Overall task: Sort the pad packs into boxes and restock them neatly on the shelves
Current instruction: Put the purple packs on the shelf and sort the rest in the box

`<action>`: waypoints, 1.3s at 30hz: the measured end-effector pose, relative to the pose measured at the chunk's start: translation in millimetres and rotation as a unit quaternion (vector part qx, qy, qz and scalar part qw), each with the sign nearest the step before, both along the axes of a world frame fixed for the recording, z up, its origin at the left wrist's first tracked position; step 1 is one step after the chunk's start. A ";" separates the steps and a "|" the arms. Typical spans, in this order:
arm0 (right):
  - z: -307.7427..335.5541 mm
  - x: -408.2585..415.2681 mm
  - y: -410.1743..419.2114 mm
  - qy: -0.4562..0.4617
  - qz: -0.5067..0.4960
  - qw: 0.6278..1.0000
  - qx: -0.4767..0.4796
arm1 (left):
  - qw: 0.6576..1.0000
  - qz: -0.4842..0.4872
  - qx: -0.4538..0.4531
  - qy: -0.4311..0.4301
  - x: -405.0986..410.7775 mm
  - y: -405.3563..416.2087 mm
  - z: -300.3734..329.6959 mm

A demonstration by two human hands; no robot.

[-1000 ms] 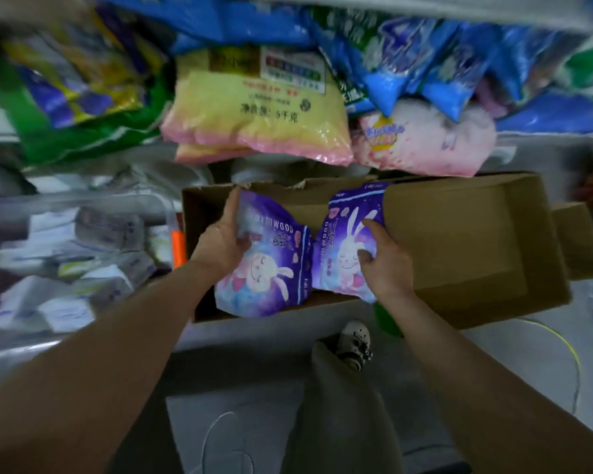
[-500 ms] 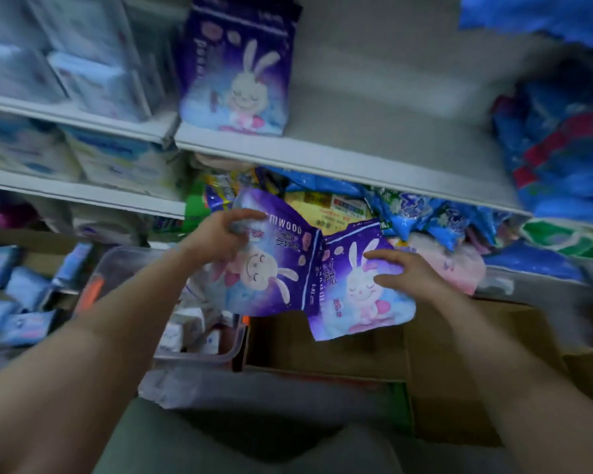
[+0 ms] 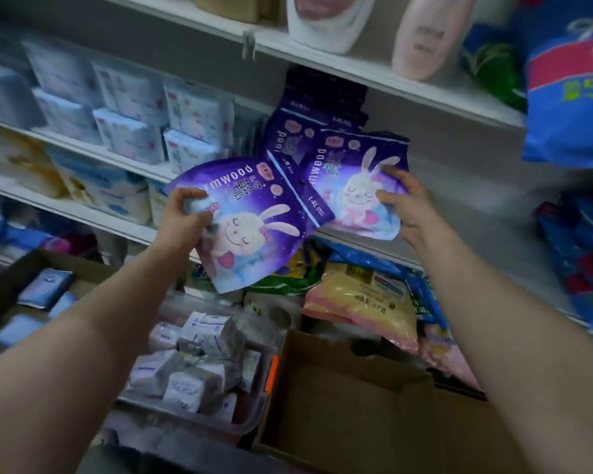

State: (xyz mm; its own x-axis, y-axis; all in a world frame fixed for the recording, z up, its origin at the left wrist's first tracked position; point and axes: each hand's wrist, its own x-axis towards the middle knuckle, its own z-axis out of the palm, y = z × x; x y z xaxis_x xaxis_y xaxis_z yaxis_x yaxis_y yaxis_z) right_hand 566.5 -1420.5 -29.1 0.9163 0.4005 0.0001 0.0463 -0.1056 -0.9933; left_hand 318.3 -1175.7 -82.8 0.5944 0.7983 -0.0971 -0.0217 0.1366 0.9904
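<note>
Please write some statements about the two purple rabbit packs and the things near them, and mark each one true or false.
1. Each hand holds one purple pack: left hand, right hand. True.
2. The left purple pack lies inside the cardboard box. False: it is held up in front of the shelf.
3. The right purple pack shows a rabbit. True.
4. The clear bin holds bottles. False: small white packs.

Head view, facing shelves [image 3: 158, 230], close

Two packs [image 3: 254, 227] above cardboard box [image 3: 356, 405]
</note>
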 end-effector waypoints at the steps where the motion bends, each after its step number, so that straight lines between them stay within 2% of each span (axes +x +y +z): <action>1: -2.2 4.4 17.0 0.000 -0.013 1.000 0.014 | 1.000 0.002 0.000 -0.005 1.9 3.6 -3.0; 5: -23.6 18.1 79.4 0.005 -0.051 0.998 0.039 | 1.000 0.013 -0.006 -0.014 10.3 19.3 -20.2; 7: -39.0 22.7 98.5 -0.021 -0.057 0.998 -0.023 | 1.000 0.013 -0.014 -0.014 14.6 25.1 -28.0; 10: -65.6 34.9 110.3 -0.090 -0.044 0.981 -0.168 | 1.000 0.003 -0.013 -0.006 20.8 28.9 -37.6; 13: -89.9 57.3 113.8 -0.124 -0.037 0.966 -0.222 | 1.000 -0.006 -0.028 -0.012 27.8 27.2 -43.2; 19: -50.4 20.3 98.0 -0.172 -0.032 0.948 -0.265 | 0.992 -0.036 -0.096 -0.073 40.3 14.1 -38.5; 21: -44.9 10.4 88.6 -0.200 -0.063 0.937 -0.278 | 0.987 -0.042 -0.131 -0.083 47.4 8.2 -35.3; 23: -40.9 -4.3 78.6 -0.201 -0.119 0.942 -0.243 | 0.982 -0.040 -0.165 -0.088 59.2 -0.6 -31.9; 25: -40.9 -20.7 72.6 -0.157 -0.131 0.955 -0.213 | 0.977 -0.037 -0.191 -0.087 74.9 -13.6 -29.9; 28: -51.9 -40.4 69.6 -0.068 -0.039 0.974 -0.212 | 0.976 -0.042 -0.196 -0.088 101.1 -36.6 -33.8; 30: -58.0 -42.5 68.0 -0.061 -0.021 0.977 -0.203 | 0.986 -0.035 -0.145 -0.077 112.3 -46.4 -38.7; 33: -52.8 -29.6 69.7 -0.090 -0.061 0.974 -0.201 | 0.997 -0.058 0.052 0.006 112.7 -45.4 -49.1; 36: -44.8 -15.7 80.5 -0.107 -0.074 0.971 -0.202 | 0.967 -0.079 0.219 0.101 108.0 -36.6 -56.8; 39: -51.6 -11.1 93.0 -0.137 -0.067 0.954 -0.259 | 0.942 -0.057 0.285 0.168 104.6 -30.4 -54.3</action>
